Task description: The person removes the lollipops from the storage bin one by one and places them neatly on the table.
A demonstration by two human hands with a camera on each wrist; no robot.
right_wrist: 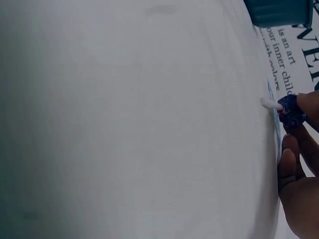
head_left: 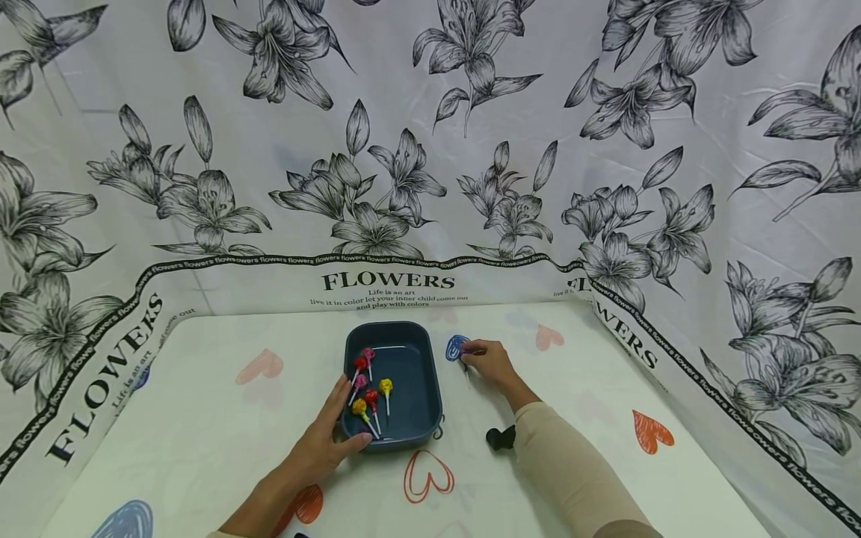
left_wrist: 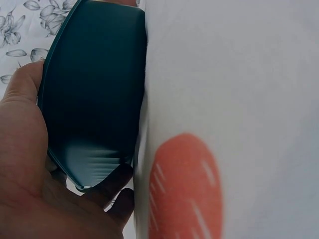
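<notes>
Bracing the one dark blue tray (head_left: 412,396) at its near-left corner, as I read it: left hand (head_left: 326,433), fingers spread along the left wall, thumb set apart at the near wall. Tray sits on the surface (head_left: 202,441). Looks stiff and fairly light with smooth walls, so a nudge could slide it; hold by the rim or two opposite walls.

Inside, all in the tray's left half: six lollipops (head_left: 371,398). Count: two pink, two red, two yellow. White sticks, lying loose at mixed angles. Should be light, hard-headed, wrappers a bit slippery; thin sticks may bend, heads could crack on a hard drop. Best hold is the round head, or the stick right under it. They lie close together, so sticks may snag.

Right of the tray, apart from it: right hand (head_left: 491,362), thumb and fingers pinching one blue-purple lollipop (right_wrist: 290,112) by its wrapped head, stick poking out. Can't tell if the stick touches the surface. Seven lollipops in view total.

Nearer, beside the right sleeve (head_left: 565,463): one black object (head_left: 499,438), can't identify.
</notes>
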